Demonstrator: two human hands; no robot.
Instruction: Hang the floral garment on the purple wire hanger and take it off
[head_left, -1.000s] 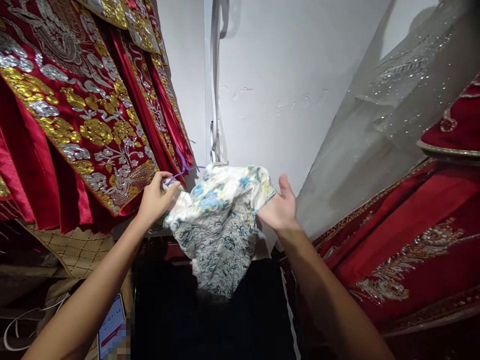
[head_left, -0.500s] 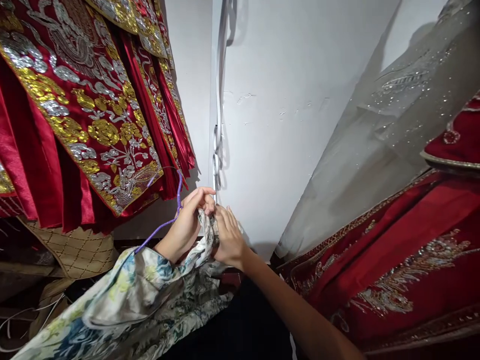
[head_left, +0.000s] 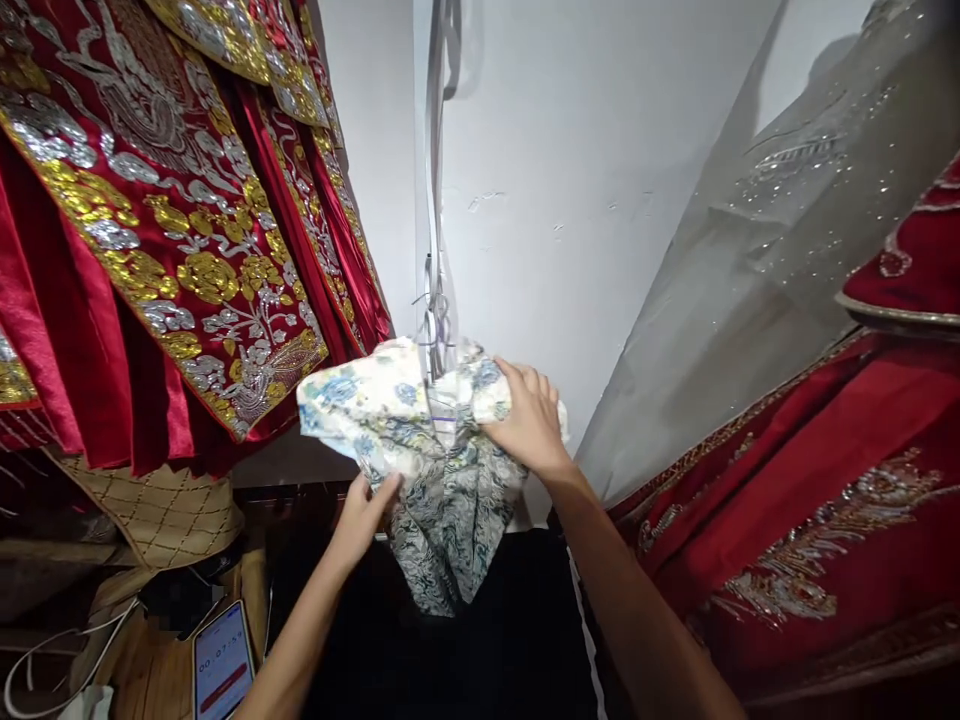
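A floral shirt (head_left: pixel 472 500), white with blue and yellow flowers outside and greyer inside, hangs in front of me on a hanger (head_left: pixel 444 418), of which only thin purple parts show at the neck. My left hand (head_left: pixel 367 515) pinches the shirt's lower left edge, below the sleeve, between thumb and fingers. On the other side my right hand (head_left: pixel 529 415) is closed round the shirt's right shoulder, thumb in front and fingers behind. Above the collar, the hanger's top meets a looped white strap (head_left: pixel 433 220) that runs down the wall; the exact join is blurred.
Red costumes with gold and silver sequins (head_left: pixel 210 270) hang at left. A sheer glittery gown (head_left: pixel 750 270) and a red beaded garment (head_left: pixel 787 480) hang at right. Lower left, a phone (head_left: pixel 223 665) showing a timer lies on a wooden surface (head_left: pixel 146 660), near a white cable (head_left: pixel 45 650).
The shirt has gone from bunched over my left forearm to hanging spread below the strap. My hands have moved apart, and the purple hanger has left my left wrist and sits inside the shirt.
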